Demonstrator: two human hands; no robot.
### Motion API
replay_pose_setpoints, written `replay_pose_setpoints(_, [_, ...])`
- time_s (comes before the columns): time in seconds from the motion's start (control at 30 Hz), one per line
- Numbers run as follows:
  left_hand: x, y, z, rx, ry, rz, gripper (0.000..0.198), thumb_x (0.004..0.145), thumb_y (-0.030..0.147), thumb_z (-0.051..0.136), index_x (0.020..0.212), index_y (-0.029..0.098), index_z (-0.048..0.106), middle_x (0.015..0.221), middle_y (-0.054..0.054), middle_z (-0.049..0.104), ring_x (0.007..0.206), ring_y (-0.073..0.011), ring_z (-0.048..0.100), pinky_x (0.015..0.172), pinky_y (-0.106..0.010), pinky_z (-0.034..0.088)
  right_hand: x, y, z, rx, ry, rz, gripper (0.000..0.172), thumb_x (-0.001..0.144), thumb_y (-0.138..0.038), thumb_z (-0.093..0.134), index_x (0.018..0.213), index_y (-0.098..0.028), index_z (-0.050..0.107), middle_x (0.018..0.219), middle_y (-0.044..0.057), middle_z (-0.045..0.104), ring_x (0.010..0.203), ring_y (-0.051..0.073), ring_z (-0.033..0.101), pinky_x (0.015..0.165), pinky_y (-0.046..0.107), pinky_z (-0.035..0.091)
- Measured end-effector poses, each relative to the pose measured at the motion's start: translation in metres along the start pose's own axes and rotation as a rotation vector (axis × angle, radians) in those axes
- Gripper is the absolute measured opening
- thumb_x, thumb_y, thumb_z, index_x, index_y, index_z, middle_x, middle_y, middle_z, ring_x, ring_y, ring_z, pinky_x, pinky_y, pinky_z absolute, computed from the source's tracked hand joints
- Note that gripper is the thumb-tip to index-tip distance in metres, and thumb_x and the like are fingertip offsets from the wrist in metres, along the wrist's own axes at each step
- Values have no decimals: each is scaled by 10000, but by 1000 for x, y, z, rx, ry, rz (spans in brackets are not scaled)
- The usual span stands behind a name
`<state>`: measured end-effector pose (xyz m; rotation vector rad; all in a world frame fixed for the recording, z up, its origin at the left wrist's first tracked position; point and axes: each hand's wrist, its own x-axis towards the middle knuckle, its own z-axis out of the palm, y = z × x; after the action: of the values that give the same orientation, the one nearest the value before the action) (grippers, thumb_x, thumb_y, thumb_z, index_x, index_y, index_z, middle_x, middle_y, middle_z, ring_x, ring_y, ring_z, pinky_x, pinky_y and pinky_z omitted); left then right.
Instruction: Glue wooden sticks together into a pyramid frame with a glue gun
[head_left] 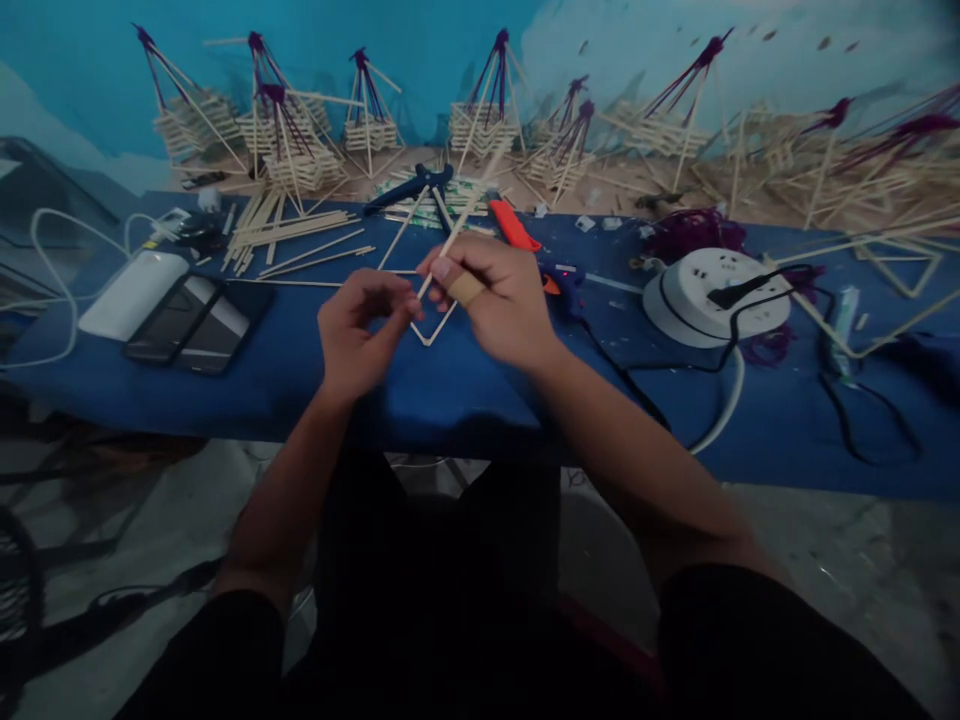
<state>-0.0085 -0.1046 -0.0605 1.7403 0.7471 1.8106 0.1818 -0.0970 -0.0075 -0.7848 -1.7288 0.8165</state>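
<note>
My right hand, a tan bandage on one finger, pinches a thin wooden stick that slants up and away. Against the stick's near end, the thumb and fingertips of my left hand are pressed together; what exactly lies between them is partly hidden. Beneath both hands is a square-like frame of thin sticks, one corner pointing toward me on the blue table cover. Just right of my right hand lies a blue glue gun with its cord trailing right.
Stick structures with purple-bound tops line the back. Loose sticks, a blue-handled cutter and an orange knife lie nearer. Left are two phones and a white power bank; right, a round white power strip with cables.
</note>
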Motion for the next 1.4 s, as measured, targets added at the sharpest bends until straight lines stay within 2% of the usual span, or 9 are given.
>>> replay_pose_setpoints(0.2, [81,-57,-32,98,-57,64,387,984,627,849,994,261,722,613,81,604,508,-72,531,503,-257,428,22,39,-7,95,-3,68,457,1023,-675,790,871,-255,696,746,3,701,611,146,665,581,297,597])
replay_pose_setpoints(0.3, [123,-77,-23,87,-47,292,377,994,621,836,1000,262,722,673,86,619,566,-31,496,517,-234,380,16,50,-6,99,-13,98,409,1014,-589,837,845,-245,695,699,-1,696,585,146,660,558,294,580])
replay_pose_setpoints(0.43, [149,-93,-3,170,43,565,339,1059,652,703,1044,321,773,898,40,743,767,-62,643,583,-287,469,9,55,-5,40,-68,143,349,1026,-497,841,841,-231,710,669,-12,689,573,138,663,574,282,575])
replay_pose_setpoints(0.6, [138,-102,-2,156,-71,668,157,1134,422,690,1207,397,826,1085,-5,822,920,-164,766,677,-332,584,5,52,-5,-26,-86,160,339,1047,-485,817,853,-229,711,693,-5,713,626,148,697,620,285,602])
replay_pose_setpoints(0.77, [120,-109,-9,112,-215,448,430,1060,680,699,1350,380,799,1178,-52,822,1001,-231,802,800,-376,640,2,48,-3,-37,-62,177,394,1022,-538,845,814,-244,686,688,-5,714,616,148,697,616,291,615])
replay_pose_setpoints(0.93, [118,-113,-14,172,-279,354,458,1032,748,697,1399,476,736,1190,16,830,1019,-182,743,745,-351,638,2,53,-4,-23,-40,127,415,992,-608,856,809,-271,698,666,-7,708,595,170,675,594,329,605])
replay_pose_setpoints(1.1, [113,-102,-12,177,-155,198,645,891,846,806,1293,342,769,1078,-14,826,929,-160,732,720,-319,607,3,50,-6,-26,-62,93,443,994,-646,825,820,-263,689,628,-21,693,549,158,641,574,321,544])
replay_pose_setpoints(1.3, [101,-79,-3,171,-91,18,484,895,660,887,1185,291,771,1077,-71,825,1038,-252,797,843,-366,641,2,48,-5,7,-95,91,315,996,-501,803,861,-232,707,637,-30,701,546,148,654,573,303,540])
replay_pose_setpoints(1.4, [100,-76,-3,189,-120,32,431,921,599,869,1201,284,777,1096,-73,838,1017,-236,794,850,-351,645,1,45,-5,103,-79,93,324,905,-391,892,1149,-222,761,654,-66,717,514,126,641,543,274,539])
